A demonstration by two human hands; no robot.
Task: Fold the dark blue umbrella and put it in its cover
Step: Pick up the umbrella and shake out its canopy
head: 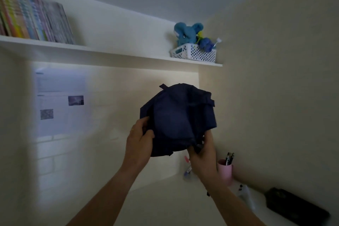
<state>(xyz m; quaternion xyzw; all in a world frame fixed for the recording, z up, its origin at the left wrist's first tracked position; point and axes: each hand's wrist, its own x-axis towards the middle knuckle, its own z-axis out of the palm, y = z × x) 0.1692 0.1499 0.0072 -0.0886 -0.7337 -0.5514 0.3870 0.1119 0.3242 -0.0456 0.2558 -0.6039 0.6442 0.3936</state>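
Note:
The dark blue umbrella [178,117] is collapsed into a loose bundle of fabric, held up in the air in front of the wall with its top pointing away from me. My left hand [140,138] grips the fabric on the bundle's lower left side. My right hand [202,149] is closed around the lower right end, where the shaft or handle is hidden under cloth. A small strap sticks out on the bundle's right edge. I see no separate cover.
A white shelf [110,55] runs above, with books [33,20] at left and a white basket [194,53] of blue plush toys at right. Below right stand a pink pen cup [225,171] and a black case [297,205] on the desk. Papers hang on the wall at left.

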